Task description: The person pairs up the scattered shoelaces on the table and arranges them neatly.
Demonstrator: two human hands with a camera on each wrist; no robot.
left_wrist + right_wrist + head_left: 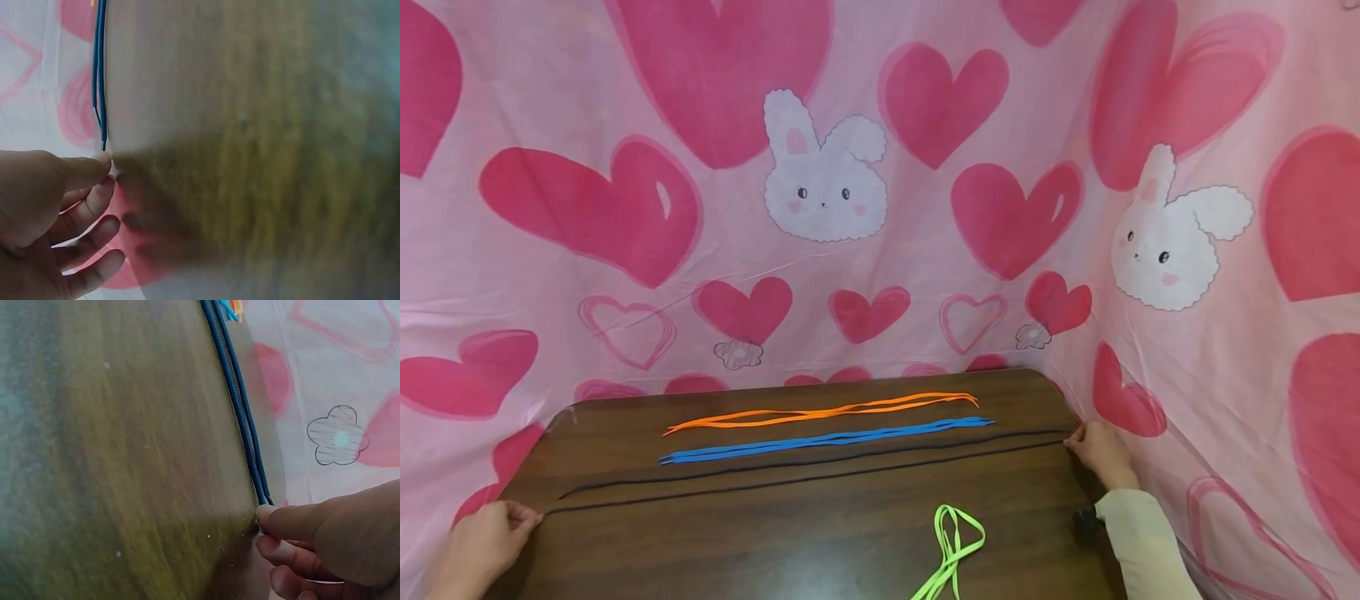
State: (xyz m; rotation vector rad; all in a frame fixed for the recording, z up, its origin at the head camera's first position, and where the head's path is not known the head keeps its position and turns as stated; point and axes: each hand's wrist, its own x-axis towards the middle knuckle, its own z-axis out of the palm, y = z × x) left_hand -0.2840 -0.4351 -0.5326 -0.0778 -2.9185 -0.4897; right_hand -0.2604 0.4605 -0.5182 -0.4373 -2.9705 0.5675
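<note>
Across the dark wooden table (760, 546), a long dark shoelace (237, 394) lies stretched in two nearly parallel strands. At the table's left edge, my left hand (486, 542) pinches the front strand's end between thumb and index finger; the other fingers are loosely bent. The back strand's left tip lies just short of that hand in the head view. My right hand (1102, 456) pinches the lace's other end at the right edge, where both strands meet the fingertips. Blue shoelaces (827, 442) lie just behind the dark one, and orange shoelaces (820, 413) farther back.
A neon-green shoelace (951, 550) lies looped on the table's front part, partly cut off by the frame. A pink curtain (925, 250) with hearts and rabbits hangs close behind the table and along its sides. A small black object (1086, 525) shows by the right sleeve.
</note>
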